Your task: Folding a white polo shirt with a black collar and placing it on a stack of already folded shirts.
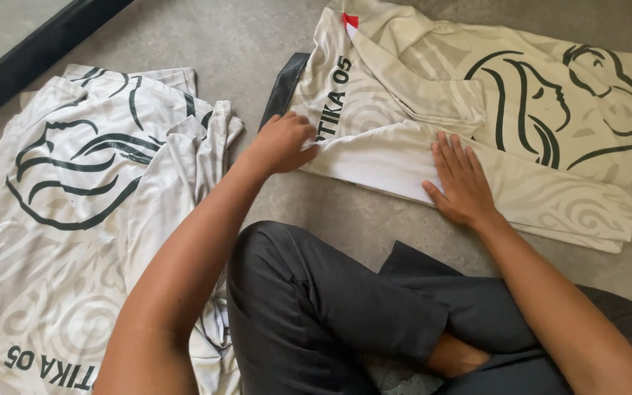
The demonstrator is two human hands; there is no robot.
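Grey concrete floor; L hand pinches cream jersey (soft, patterned), R hand flat.

Cream jersey with dark swirl print lying flat on grey floor, partly folded, sleeve doubled across, near far right corner.

We have bare floor open at the far middle, a clear lane between the two shirts. On the left, the spread shirt blocks the ground right up to our crossed legs. On the right, the folded shirt covers the far floor, with both hands on its near edge. Near right, a strip of open floor runs between shirt and knees.
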